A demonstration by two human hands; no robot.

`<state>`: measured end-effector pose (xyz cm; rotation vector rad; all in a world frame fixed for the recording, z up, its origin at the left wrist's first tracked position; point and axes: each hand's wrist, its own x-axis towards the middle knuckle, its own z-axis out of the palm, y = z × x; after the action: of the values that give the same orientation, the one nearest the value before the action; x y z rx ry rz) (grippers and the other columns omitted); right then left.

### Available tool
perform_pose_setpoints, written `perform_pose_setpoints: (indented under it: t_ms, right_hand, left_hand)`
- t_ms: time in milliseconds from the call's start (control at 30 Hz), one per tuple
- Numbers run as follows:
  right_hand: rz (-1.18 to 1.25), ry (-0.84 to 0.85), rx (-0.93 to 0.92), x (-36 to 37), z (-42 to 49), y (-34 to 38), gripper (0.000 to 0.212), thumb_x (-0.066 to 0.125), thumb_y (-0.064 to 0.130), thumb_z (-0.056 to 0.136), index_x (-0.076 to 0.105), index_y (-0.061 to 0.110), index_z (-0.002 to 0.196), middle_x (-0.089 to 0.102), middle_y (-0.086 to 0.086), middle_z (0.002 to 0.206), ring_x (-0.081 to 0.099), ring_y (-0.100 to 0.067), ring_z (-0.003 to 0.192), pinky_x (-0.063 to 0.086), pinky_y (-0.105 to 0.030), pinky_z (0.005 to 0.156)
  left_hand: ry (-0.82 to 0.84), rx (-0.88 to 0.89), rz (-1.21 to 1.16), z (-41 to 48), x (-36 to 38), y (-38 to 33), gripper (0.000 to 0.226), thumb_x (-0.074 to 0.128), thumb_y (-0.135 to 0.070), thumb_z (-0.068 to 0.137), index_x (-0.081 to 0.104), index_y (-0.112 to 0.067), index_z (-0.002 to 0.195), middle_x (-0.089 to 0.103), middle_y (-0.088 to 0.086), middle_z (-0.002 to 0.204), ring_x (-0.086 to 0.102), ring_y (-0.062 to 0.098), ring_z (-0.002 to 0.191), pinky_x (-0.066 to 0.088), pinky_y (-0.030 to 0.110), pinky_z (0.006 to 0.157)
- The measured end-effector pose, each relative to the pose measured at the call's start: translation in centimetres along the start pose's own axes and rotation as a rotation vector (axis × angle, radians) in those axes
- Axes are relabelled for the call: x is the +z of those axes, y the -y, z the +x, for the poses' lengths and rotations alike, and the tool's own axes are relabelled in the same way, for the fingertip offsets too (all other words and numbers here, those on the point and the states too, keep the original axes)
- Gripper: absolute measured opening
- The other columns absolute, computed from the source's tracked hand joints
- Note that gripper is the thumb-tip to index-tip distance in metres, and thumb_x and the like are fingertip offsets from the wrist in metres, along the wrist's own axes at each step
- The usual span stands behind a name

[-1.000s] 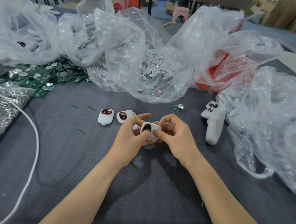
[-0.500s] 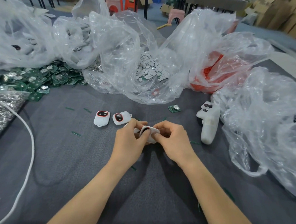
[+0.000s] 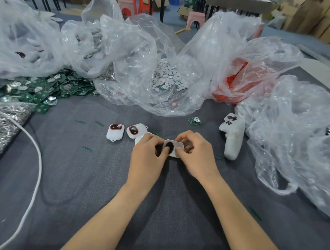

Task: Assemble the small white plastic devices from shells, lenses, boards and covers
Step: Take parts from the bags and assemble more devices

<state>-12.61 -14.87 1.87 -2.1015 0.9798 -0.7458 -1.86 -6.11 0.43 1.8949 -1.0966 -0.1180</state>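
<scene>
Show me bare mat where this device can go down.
Widest free patch: grey mat between the white cable and the left forearm. Crowded: plastic bags across the back and right, green boards far left, two white devices beside the left hand.

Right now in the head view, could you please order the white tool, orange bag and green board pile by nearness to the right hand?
1. White tool, just right of the right hand.
2. Orange bag, farther back, right.
3. Green board pile, far left.
</scene>
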Motion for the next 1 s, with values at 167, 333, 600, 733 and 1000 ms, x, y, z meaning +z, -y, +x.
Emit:
perform_pose_setpoints:
  t_ms: [167, 333, 600, 733, 1000]
  right_hand:
    - [-0.150, 0.040, -0.009, 0.0, 0.2, -0.6, 0.013, 0.070, 0.014, 0.082, 0.072, 0.018, 0.095, 0.062, -0.002, 0.096, 0.055, -0.011, 0.080, 0.044, -0.018, 0.076]
    - [0.054, -0.225, 0.028, -2.2, 0.9, 0.3, 0.021, 0.051, 0.016, 0.097, 0.072, 0.013, 0.095, 0.067, -0.004, 0.094, 0.059, -0.012, 0.084, 0.043, -0.019, 0.080]
    - [-0.555, -0.073, 0.242, -5.7, 14.1, -0.8, 0.026, 0.047, -0.004, 0.089, 0.062, -0.005, 0.110, 0.063, -0.021, 0.113, 0.060, -0.036, 0.104, 0.047, -0.036, 0.085]
    - [-0.683, -0.013, 0.360, -4.1, 18.0, -2.8, 0.029, 0.045, -0.002, 0.094, 0.055, -0.005, 0.122, 0.060, -0.018, 0.105, 0.057, -0.033, 0.114, 0.047, -0.034, 0.089]
    - [-0.743, -0.093, 0.309, -2.3, 19.8, -3.1, 0.036, 0.034, -0.004, 0.094, 0.057, -0.003, 0.121, 0.057, -0.022, 0.125, 0.057, -0.036, 0.113, 0.048, -0.039, 0.087]
  left_hand:
    - [0.047, 0.012, 0.005, -0.2, -0.1, 0.0, 0.030, 0.069, -0.018, 0.085, 0.067, -0.017, 0.115, 0.062, -0.006, 0.102, 0.048, 0.002, 0.066, 0.033, 0.014, 0.071]
    - [0.089, -0.030, -0.073, -0.3, -0.1, -0.1, 0.048, 0.070, -0.029, 0.082, 0.058, -0.026, 0.128, 0.062, -0.014, 0.106, 0.049, -0.001, 0.067, 0.045, 0.024, 0.080]
    - [0.037, -0.002, -0.178, -0.3, 0.0, -0.4, 0.046, 0.064, -0.013, 0.089, 0.052, -0.021, 0.132, 0.061, -0.016, 0.102, 0.049, 0.001, 0.064, 0.040, 0.010, 0.070]
    - [0.017, -0.013, -0.202, -0.3, 0.0, -0.2, 0.039, 0.060, -0.009, 0.090, 0.055, -0.019, 0.127, 0.060, -0.016, 0.098, 0.053, 0.000, 0.070, 0.037, 0.003, 0.068]
    - [0.010, -0.022, -0.226, -0.2, 0.5, -0.1, 0.028, 0.057, -0.010, 0.092, 0.060, -0.022, 0.117, 0.064, -0.012, 0.094, 0.057, 0.002, 0.075, 0.043, 0.012, 0.068]
